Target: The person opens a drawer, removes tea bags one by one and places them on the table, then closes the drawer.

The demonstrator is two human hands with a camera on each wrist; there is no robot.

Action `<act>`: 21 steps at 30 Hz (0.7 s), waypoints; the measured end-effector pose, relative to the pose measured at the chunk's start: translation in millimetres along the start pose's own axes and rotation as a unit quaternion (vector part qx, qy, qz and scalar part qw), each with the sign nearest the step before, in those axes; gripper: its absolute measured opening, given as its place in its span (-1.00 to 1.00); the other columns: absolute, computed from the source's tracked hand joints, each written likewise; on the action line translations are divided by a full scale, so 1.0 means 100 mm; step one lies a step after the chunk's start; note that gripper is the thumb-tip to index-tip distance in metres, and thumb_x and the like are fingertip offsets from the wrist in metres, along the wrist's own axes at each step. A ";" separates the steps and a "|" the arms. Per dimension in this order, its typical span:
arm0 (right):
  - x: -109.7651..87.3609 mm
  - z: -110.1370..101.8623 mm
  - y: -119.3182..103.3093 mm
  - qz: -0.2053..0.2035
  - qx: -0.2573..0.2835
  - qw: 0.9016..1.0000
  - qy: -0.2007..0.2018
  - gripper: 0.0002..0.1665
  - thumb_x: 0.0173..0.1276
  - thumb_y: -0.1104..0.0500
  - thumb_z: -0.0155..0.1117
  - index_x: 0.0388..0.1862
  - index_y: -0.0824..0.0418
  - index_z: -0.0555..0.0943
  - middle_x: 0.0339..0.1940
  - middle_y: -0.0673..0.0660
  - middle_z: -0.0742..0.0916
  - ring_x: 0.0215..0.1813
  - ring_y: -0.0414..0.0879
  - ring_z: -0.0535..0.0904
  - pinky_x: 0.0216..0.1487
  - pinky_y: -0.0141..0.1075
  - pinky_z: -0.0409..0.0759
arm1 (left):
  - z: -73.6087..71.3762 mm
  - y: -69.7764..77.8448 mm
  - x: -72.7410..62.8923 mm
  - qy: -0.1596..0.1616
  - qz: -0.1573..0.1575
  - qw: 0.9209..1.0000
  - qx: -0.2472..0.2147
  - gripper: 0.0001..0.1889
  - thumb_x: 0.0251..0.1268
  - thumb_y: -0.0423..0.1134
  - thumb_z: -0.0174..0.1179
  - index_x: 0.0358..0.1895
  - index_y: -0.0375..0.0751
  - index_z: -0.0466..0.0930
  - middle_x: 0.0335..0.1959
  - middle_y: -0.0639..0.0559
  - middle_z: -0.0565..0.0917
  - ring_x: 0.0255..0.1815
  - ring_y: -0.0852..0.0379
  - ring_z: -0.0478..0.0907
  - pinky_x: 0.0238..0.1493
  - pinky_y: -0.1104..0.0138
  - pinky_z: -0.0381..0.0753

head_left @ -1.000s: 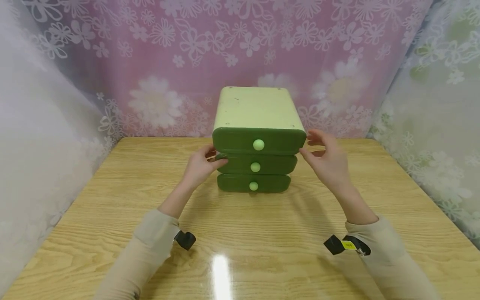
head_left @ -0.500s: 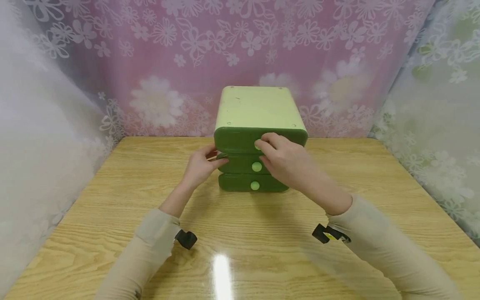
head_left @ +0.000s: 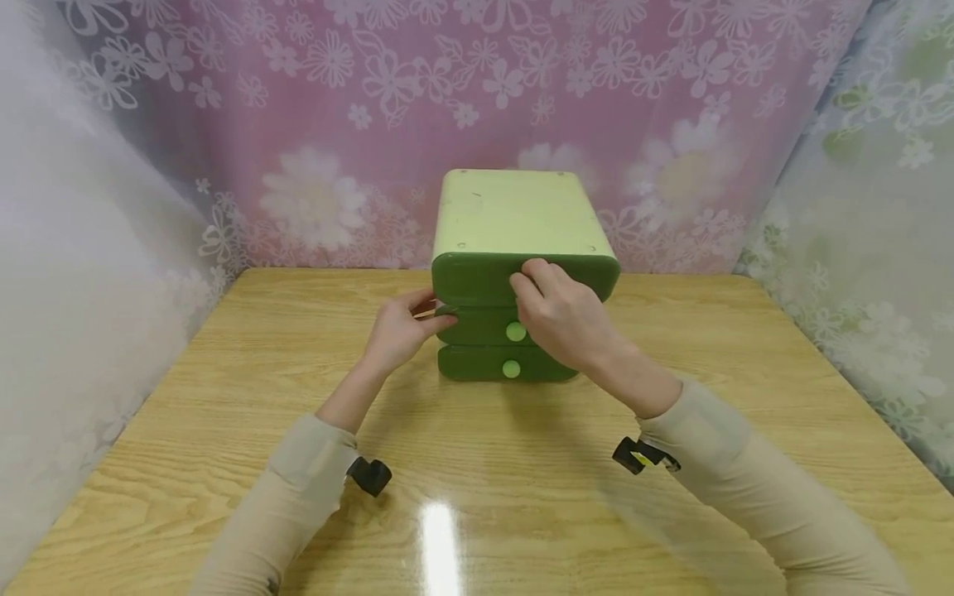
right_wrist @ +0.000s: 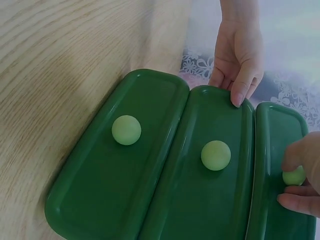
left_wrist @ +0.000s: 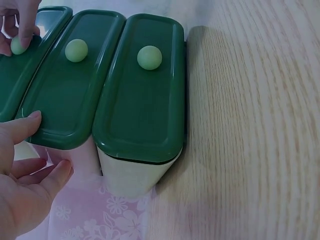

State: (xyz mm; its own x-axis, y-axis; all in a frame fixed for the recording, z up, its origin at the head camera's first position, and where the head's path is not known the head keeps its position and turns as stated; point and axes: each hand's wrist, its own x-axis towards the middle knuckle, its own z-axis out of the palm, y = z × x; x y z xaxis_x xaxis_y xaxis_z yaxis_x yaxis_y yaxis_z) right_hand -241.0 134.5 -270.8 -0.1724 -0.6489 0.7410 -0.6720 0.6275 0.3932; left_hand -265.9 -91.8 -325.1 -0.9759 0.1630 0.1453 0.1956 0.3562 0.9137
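Observation:
A small cabinet (head_left: 522, 211) with a cream top stands on the table and carries three dark green drawers, each with a pale green round knob. My right hand (head_left: 566, 319) pinches the knob (right_wrist: 293, 176) of the top drawer (head_left: 469, 277); in the head view the hand covers that knob. At the cabinet's left side my left hand (head_left: 398, 335) holds its edge. Its thumb lies on the front of the middle drawer (left_wrist: 65, 105), while the other fingers rest against the side. The bottom drawer (head_left: 477, 362) is untouched. All the drawers look pushed in.
The wooden table (head_left: 224, 381) reaches forward from the cabinet. Behind it hangs a pink flowered curtain (head_left: 343, 99), with pale sheets at both sides. A black wrist camera (head_left: 370, 476) sits on the left sleeve, another (head_left: 637, 455) on the right.
My right hand has gone from the cabinet's right edge to the top drawer's knob and taken hold of it. The left hand keeps its place at the left side.

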 end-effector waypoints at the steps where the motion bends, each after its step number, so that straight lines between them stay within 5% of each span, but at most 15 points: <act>1: 0.00 -0.01 0.00 -0.001 0.002 1.000 0.001 -0.84 0.03 0.50 0.20 -0.33 0.47 0.54 -0.34 0.30 0.54 -0.42 0.11 0.52 -0.55 -0.17 0.57 | 0.00 0.00 0.00 0.001 0.002 1.000 0.001 -0.38 0.12 -0.19 0.33 0.27 -0.27 0.38 0.20 -0.18 0.46 0.20 -0.07 0.41 0.09 0.20 0.48; 21: -0.08 -0.29 -0.21 -0.024 0.044 0.999 0.006 -0.81 -0.02 0.50 0.19 -0.33 0.47 0.54 -0.39 0.28 0.53 -0.49 0.05 0.47 -0.59 -0.28 0.52 | 0.01 0.01 0.01 0.018 0.025 0.999 -0.023 -0.53 0.15 -0.39 0.24 0.17 -0.41 0.45 0.08 -0.23 0.55 0.12 -0.03 0.47 0.02 0.32 0.52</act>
State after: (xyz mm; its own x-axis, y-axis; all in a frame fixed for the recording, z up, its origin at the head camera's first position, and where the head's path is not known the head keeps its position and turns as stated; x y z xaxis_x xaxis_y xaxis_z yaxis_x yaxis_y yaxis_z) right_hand -204.9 139.2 -269.3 -0.1296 -0.6722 0.7289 -0.7401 0.5548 0.3800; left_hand -266.3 -90.9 -324.8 -0.9679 0.1458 0.2046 0.2407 0.3055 0.9213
